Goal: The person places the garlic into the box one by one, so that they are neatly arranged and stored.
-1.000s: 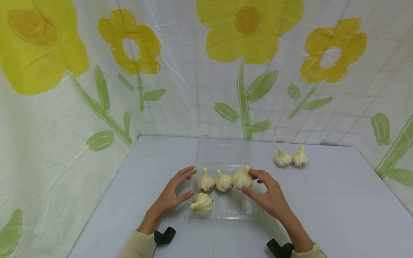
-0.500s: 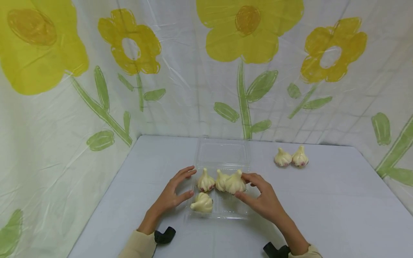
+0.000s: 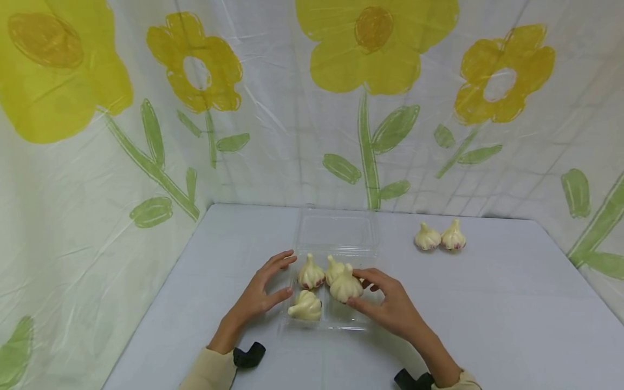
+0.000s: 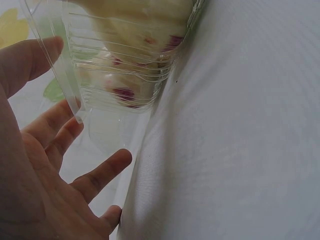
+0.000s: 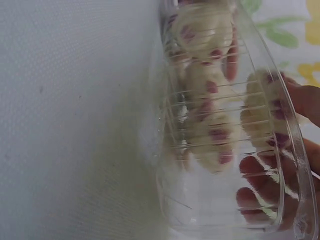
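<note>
A clear plastic clamshell box [image 3: 348, 327] lies with its lid folded back. Two garlic bulbs stand along the rear of its base, one at the left [image 3: 310, 273] and one in the middle [image 3: 333, 265]; a third bulb [image 3: 305, 307] lies tipped at the front left. My right hand [image 3: 395, 304] pinches another garlic bulb [image 3: 346, 286] between thumb and fingers over the box, partly hiding the middle one. Through the clear wall, the right wrist view shows this held bulb [image 5: 262, 110] above the others. My left hand [image 3: 260, 290], fingers spread, is at the box's left rim.
Two more garlic bulbs [image 3: 440, 238] stand side by side at the back right of the white table [image 3: 502, 292]. The transparent lid [image 3: 336, 228] lies flat behind the base. A flower-printed curtain [image 3: 273, 162] hangs behind the table's far edge.
My right hand has carried its garlic bulb leftward and toward me, from the box's right rear to the middle of the base. The left hand has stayed in place.
</note>
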The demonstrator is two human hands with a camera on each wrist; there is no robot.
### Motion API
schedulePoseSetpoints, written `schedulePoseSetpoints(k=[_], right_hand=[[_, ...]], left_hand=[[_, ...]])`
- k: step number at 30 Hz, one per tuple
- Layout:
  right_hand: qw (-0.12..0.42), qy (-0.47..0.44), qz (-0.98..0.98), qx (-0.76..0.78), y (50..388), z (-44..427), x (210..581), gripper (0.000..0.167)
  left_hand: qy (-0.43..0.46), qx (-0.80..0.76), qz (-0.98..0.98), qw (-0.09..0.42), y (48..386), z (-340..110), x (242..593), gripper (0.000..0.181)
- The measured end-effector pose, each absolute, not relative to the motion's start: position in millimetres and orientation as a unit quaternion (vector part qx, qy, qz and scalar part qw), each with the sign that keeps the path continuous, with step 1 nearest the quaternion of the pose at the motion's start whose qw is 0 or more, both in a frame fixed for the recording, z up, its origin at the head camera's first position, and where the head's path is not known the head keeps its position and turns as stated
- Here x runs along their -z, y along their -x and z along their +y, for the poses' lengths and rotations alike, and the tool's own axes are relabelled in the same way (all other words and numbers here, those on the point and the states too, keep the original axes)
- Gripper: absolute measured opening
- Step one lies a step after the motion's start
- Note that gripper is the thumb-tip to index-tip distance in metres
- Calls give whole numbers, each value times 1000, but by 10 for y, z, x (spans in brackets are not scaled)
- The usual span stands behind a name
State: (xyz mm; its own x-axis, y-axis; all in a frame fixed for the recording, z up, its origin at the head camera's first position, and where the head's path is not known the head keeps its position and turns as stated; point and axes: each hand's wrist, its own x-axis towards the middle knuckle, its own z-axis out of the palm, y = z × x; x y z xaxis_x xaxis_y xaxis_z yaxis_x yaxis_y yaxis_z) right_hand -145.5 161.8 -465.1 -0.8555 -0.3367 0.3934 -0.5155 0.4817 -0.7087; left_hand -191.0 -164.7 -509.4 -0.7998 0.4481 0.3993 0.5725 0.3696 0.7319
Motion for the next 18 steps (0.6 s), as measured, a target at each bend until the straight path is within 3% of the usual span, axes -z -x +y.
schedulePoseSetpoints(k=[18], right_hand=[[80, -283, -878, -378, 1432, 1572, 4690, 51]], left_hand=[[314, 477, -818, 64, 1913, -1646, 5087, 65]])
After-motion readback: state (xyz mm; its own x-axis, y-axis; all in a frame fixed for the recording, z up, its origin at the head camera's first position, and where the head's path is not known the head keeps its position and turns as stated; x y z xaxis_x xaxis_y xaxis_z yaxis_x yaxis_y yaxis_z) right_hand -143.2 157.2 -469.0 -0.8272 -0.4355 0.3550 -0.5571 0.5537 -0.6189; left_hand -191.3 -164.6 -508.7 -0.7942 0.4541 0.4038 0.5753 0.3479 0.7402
